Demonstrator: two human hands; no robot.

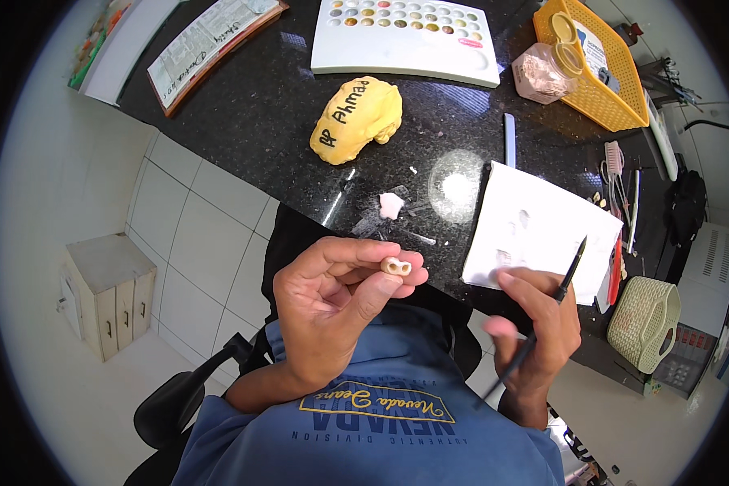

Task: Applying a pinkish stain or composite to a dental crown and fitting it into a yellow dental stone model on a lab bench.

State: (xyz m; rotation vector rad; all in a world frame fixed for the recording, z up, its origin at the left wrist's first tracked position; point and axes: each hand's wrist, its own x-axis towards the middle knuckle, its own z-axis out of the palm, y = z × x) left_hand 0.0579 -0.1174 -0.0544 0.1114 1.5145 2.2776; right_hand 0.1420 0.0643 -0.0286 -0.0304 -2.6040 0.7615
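My left hand (320, 304) pinches a small tooth-coloured dental piece (395, 266) between thumb and fingertips, its two hollows facing up. It looks like joined crowns. To the right, my right hand (549, 328) holds a thin dark-handled brush (573, 267) slanting between its fingers, the dark tip pointing up and away. The thumb of that hand is blurred. Under and beyond my right hand lies a white pad (535, 219) with a few grey smudges. A small pinkish-white lump (391, 205) sits on the black worktop (275, 138), just beyond my left hand.
A yellow lump with handwriting (356, 121) sits ahead. Behind it stands a white palette (405, 57) of coloured wells. At the right are a jar of pink powder (545, 77), a yellow basket (624, 109), a brush with pink bristles (614, 158) and a pale woven basket (644, 324).
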